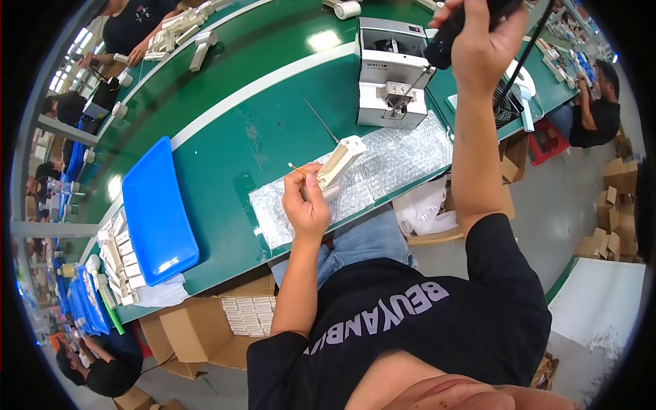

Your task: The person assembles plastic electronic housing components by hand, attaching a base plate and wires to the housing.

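My left hand (305, 208) is closed round a cream-white plastic housing (342, 162), tilted above the silvery mat. A short orange-yellow wire (298, 168) sticks out by my fingertips. My right hand (484, 51) is raised at the upper right, its fingers wrapped round a black electric screwdriver (444, 46). The thin bit of the screwdriver slants down toward the front of a white screw feeder (391, 65); whether it touches anything there I cannot tell. Beyond the housing lies a thin dark pointed rod (320, 117), its near end hidden.
A silvery mat (273, 215) covers part of the green bench (232, 164). To the left lies a blue tray (160, 212) beside several white housings (119, 260). Cardboard boxes (188, 331) stand below. A dark cord hangs beside my right forearm. Other people work around the bench.
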Action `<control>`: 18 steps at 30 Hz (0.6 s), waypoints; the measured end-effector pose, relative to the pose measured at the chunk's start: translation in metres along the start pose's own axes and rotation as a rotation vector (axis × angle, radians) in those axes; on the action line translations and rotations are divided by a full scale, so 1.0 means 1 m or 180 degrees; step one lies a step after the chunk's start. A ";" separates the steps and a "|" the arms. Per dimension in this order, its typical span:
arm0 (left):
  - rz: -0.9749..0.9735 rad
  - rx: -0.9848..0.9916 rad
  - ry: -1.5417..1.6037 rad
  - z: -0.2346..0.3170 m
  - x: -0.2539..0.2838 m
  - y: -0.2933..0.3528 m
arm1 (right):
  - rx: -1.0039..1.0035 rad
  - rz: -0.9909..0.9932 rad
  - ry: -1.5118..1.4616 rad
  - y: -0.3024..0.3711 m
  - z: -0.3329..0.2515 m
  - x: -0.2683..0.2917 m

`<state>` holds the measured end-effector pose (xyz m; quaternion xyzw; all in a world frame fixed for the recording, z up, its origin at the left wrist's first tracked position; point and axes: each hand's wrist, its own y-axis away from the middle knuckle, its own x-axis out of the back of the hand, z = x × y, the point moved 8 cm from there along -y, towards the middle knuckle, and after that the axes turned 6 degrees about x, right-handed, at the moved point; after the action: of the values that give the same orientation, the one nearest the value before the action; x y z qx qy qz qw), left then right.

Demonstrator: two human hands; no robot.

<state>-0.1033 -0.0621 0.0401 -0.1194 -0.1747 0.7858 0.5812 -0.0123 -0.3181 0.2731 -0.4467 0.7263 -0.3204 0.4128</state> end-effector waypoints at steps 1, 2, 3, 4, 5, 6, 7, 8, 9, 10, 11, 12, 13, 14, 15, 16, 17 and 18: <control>-0.0017 0.0024 0.0052 0.000 -0.004 -0.001 | 0.0042 -0.0091 0.0075 -0.006 0.002 -0.001; -0.0047 0.0033 0.0090 0.002 -0.007 -0.001 | 0.0244 -0.0254 -0.0030 -0.012 0.001 -0.004; -0.0033 0.0030 -0.0044 0.005 -0.005 -0.001 | 0.0254 -0.0346 0.0109 -0.012 0.005 -0.010; -0.0024 0.0030 -0.0176 0.006 -0.003 -0.001 | 0.0234 -0.0415 0.0168 -0.012 0.009 -0.015; -0.0008 0.0041 -0.0203 0.005 -0.002 -0.001 | 0.0213 -0.0482 0.0232 -0.012 0.013 -0.019; 0.0002 0.0021 -0.0124 0.005 -0.001 0.000 | 0.0196 -0.0486 0.0238 -0.012 0.013 -0.022; 0.0012 0.0003 -0.0048 0.004 -0.001 0.001 | 0.0103 -0.0499 0.0178 -0.012 0.015 -0.025; 0.0011 0.0027 -0.0057 0.003 0.001 0.002 | 0.0007 -0.0512 0.0115 -0.011 0.019 -0.027; 0.0000 0.0019 -0.0091 0.005 0.000 0.000 | -0.0011 -0.0519 0.0126 -0.010 0.024 -0.025; -0.0004 0.0014 -0.0130 0.005 0.000 -0.001 | -0.0079 -0.0562 0.0066 -0.008 0.033 -0.024; 0.0009 0.0038 -0.0140 0.002 0.000 0.001 | -0.0151 -0.0608 -0.0004 -0.005 0.039 -0.023; 0.0055 0.0020 -0.0064 0.000 0.004 0.001 | -0.0122 -0.0608 -0.0072 -0.002 0.040 -0.026; 0.0077 0.0012 0.0040 0.000 0.004 0.002 | -0.0144 -0.0460 -0.0004 0.001 0.025 -0.029; 0.0110 0.0044 0.0032 -0.001 0.002 0.001 | -0.0717 -0.0196 0.0013 0.005 0.017 -0.024; 0.0095 -0.0033 -0.0083 0.005 0.001 0.000 | -0.1350 0.0052 -0.0033 0.017 0.016 -0.026; 0.0078 -0.0111 -0.0177 0.010 -0.001 -0.001 | -0.1351 -0.0303 -0.0181 0.020 0.021 -0.020; 0.0084 -0.0139 -0.0100 0.010 -0.002 -0.001 | -0.1341 -0.0652 -0.0343 0.020 0.026 -0.008; 0.0074 -0.0145 -0.0105 0.010 -0.001 -0.001 | -0.1365 -0.0995 -0.1111 0.025 0.018 -0.014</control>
<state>-0.1059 -0.0644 0.0497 -0.1217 -0.2007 0.7902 0.5662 -0.0019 -0.2968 0.2484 -0.6779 0.6181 -0.1380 0.3733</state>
